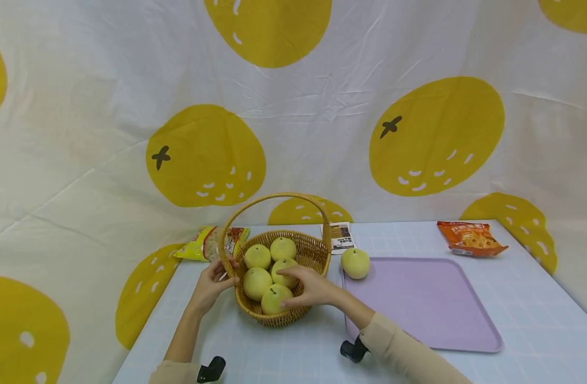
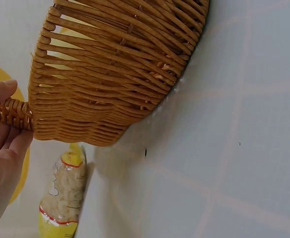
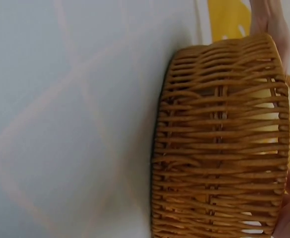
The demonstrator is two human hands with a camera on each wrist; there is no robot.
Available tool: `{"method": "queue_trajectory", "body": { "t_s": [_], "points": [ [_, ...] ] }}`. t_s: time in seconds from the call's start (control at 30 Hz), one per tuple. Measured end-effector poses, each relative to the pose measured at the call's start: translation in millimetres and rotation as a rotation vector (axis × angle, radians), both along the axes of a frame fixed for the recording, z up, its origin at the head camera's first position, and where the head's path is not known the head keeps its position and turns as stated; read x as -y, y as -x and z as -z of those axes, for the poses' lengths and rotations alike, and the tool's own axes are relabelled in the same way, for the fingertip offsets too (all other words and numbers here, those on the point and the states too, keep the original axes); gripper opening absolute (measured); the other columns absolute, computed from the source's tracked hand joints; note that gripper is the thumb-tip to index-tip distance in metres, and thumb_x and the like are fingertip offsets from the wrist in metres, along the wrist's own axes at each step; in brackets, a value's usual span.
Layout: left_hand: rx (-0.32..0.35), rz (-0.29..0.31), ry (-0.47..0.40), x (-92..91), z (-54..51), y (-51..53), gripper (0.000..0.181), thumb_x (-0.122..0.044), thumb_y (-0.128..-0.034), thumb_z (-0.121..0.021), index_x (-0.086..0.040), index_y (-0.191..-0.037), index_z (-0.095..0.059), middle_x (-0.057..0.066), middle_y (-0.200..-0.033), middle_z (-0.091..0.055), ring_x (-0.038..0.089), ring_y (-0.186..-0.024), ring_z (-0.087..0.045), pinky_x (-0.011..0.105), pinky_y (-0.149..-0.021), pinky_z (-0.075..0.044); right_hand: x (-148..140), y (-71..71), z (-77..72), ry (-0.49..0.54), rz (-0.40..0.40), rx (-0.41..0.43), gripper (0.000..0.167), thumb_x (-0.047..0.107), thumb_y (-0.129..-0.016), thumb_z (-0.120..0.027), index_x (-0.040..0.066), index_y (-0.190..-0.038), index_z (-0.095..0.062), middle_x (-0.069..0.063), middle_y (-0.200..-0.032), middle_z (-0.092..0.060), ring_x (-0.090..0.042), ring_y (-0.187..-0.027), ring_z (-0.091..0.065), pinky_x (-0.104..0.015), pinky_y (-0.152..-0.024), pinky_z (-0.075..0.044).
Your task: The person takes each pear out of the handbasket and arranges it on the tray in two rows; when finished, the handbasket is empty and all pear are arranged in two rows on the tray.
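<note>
Pinching the handle (image 1: 285, 194) of the basket (image 1: 285, 320) in the left hand (image 1: 212, 285); touching pears (image 1: 275, 300) beneath the right hand (image 1: 314, 288), thumb and fingers parted, apparently gripping none; ideally bracing the handle while cupping one gently.

The pears (image 1: 276, 300) are pale yellow-green, the wicker basket (image 2: 90, 126) golden brown in a ribbed weave. The tray (image 1: 418, 304) is plain lilac; the tablecloth (image 1: 399, 240) is pale blue with a faint pinkish grid. Mustard-yellow fruit shapes, flecked white, some with dark crosses, pattern the whitish backdrop (image 1: 317, 144). One snack bag (image 1: 473, 238) is orange-red, another packet (image 1: 195, 249) yellow and clear with red stripes. The sleeves (image 1: 399, 344) are beige.
</note>
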State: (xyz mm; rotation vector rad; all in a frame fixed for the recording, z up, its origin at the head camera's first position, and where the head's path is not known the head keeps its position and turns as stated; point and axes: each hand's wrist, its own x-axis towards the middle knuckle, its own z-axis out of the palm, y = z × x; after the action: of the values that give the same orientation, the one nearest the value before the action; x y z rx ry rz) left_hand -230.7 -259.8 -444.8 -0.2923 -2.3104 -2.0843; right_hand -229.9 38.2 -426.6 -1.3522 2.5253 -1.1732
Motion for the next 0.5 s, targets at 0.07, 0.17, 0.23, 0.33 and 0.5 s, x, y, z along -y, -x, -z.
{"method": "queue_trajectory", "body": {
  "t_s": [0.07, 0.17, 0.23, 0.33, 0.5],
  "points": [
    [-0.002, 0.000, -0.005, 0.0, 0.4, 0.1, 0.058, 0.006, -0.0798, -0.069, 0.015, -0.128, -0.038, 0.032, -0.124, -0.049, 0.009, -0.108, -0.056, 0.020, -0.090, -0.050, 4.0, 0.3, 0.1, -0.034, -0.017, -0.006, 0.068, 0.031, -0.078, -0.076, 0.000, -0.133, -0.050, -0.014, -0.127, -0.057, -0.026, -0.112, -0.056, -0.035, -0.096, -0.047],
    [-0.004, 0.000, -0.009, -0.1, 0.6, -0.2, 0.058, 0.006, -0.0797, -0.069, 0.015, -0.128, -0.038, 0.033, -0.124, -0.049, 0.009, -0.107, -0.056, 0.020, -0.089, -0.050, 9.8, 0.5, 0.4, -0.080, -0.039, 0.005, 0.070, 0.034, -0.078, -0.076, 0.001, -0.134, -0.049, -0.012, -0.129, -0.057, -0.023, -0.115, -0.054, -0.032, -0.098, -0.046],
    [-0.002, 0.000, -0.012, -0.2, 0.6, -0.6, 0.058, 0.007, -0.0796, -0.069, 0.015, -0.128, -0.038, 0.033, -0.124, -0.048, 0.009, -0.108, -0.056, 0.021, -0.088, -0.051, 12.4, 0.7, 0.1, -0.113, -0.045, 0.022, 0.071, 0.036, -0.078, -0.076, 0.002, -0.135, -0.049, -0.010, -0.131, -0.056, -0.021, -0.119, -0.052, -0.031, -0.100, -0.044],
    [-0.001, -0.002, -0.011, -0.4, 0.2, -0.7, 0.059, 0.007, -0.0793, -0.069, 0.015, -0.128, -0.038, 0.032, -0.124, -0.048, 0.011, -0.108, -0.056, 0.021, -0.087, -0.052, 14.6, 2.0, -0.7, -0.148, -0.050, 0.045, 0.071, 0.037, -0.078, -0.076, 0.003, -0.135, -0.050, -0.009, -0.133, -0.055, -0.019, -0.121, -0.051, -0.029, -0.102, -0.042],
    [-0.006, 0.000, -0.009, -0.4, 0.7, -1.1, 0.059, 0.007, -0.0794, -0.069, 0.015, -0.128, -0.038, 0.033, -0.124, -0.048, 0.011, -0.108, -0.056, 0.022, -0.087, -0.052, 16.4, 4.9, -1.0, -0.183, -0.085, 0.054, 0.066, 0.036, -0.079, -0.075, 0.004, -0.132, -0.053, -0.007, -0.130, -0.057, -0.016, -0.119, -0.051, -0.027, -0.101, -0.042]
  ]
}}
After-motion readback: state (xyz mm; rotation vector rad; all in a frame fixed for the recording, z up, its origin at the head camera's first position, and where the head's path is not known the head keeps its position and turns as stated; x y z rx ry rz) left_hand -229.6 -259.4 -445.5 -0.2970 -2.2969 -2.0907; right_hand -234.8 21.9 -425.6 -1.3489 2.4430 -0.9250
